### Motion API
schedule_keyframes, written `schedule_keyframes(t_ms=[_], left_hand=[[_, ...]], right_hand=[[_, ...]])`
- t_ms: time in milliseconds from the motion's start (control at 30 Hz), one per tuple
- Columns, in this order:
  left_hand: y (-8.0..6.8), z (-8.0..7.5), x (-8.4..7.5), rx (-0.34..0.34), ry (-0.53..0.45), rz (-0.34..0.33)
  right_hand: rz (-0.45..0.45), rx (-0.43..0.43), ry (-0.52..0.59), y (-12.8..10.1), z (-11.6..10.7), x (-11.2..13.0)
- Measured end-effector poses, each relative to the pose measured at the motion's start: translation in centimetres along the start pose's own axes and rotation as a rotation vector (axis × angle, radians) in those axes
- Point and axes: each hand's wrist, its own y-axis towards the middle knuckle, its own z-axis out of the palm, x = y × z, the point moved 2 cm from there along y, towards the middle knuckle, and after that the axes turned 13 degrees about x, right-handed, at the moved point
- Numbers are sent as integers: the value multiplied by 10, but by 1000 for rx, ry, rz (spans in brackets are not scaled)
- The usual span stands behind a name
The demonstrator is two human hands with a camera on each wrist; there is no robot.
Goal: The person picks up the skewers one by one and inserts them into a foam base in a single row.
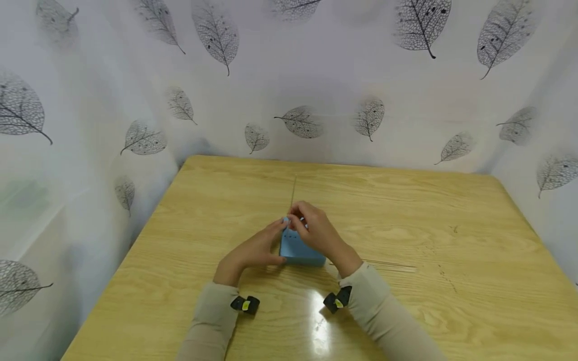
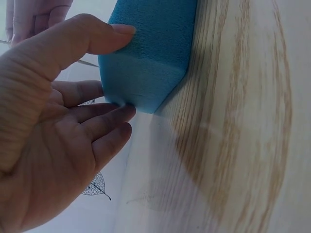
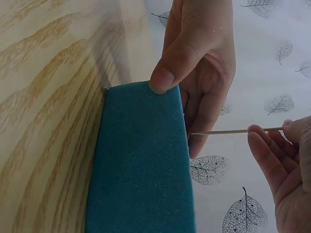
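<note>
A blue foam block (image 1: 299, 248) is being steadied near the middle of a wooden table (image 1: 451, 281) by the left hand (image 1: 253, 250), whose thumb and fingers are being pressed against its sides. A thin wooden stick (image 3: 228, 131) is being pinched in the fingertips of the right hand (image 1: 316, 230), its point being aimed at the block's top.

The stick is judged likely to bend or snap if it is being pushed in at an angle, and the light block could be tipped or slid should the left hand's hold be eased. Fingers braced close to the tip could also be pricked.

One block is being counted, with several small holes in its top, and one stick in hand. More sticks (image 1: 388, 266) are lying to the right on the table; their number cannot be told.
</note>
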Motion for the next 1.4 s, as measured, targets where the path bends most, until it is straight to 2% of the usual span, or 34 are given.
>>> schedule_keyframes(t_ms=[533,800,967,1200,1400], left_hand=[[8,4,-7,-12,8,73],[8,6,-10,3,-27,25],[7,7,-10,8,-38,-2],[2,6,-7,-8,-35,8],[0,5,-6,-11,-41,36]], right_hand=[[18,27,-19,-8,7,-7],[86,80,-98,-13,12,-10],[82,106,-107,-16,14,-11],[70,104,-113,-12,18,-12],[90,140,-105,-11,20,-11]])
